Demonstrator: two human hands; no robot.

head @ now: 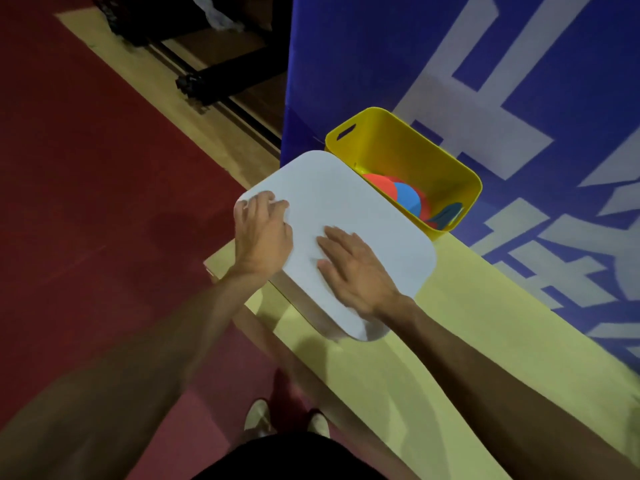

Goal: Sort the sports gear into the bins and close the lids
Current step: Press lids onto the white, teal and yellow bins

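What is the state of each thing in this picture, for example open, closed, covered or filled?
white lid: lies on the near bin, under both hands.
near bin: covered; contents hidden.
yellow bin: open, no lid on it.
flat discs: lying inside the yellow bin.
left hand: presses the lid's corner.
right hand: flat on the lid.

Yellow bin [446,161] lies open; blue banner [346,64] behind.

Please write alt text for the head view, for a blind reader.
The left hand and right hand rest on a white lid atop a white bin on a pale bench. Behind, an open yellow bin holds red and blue discs.
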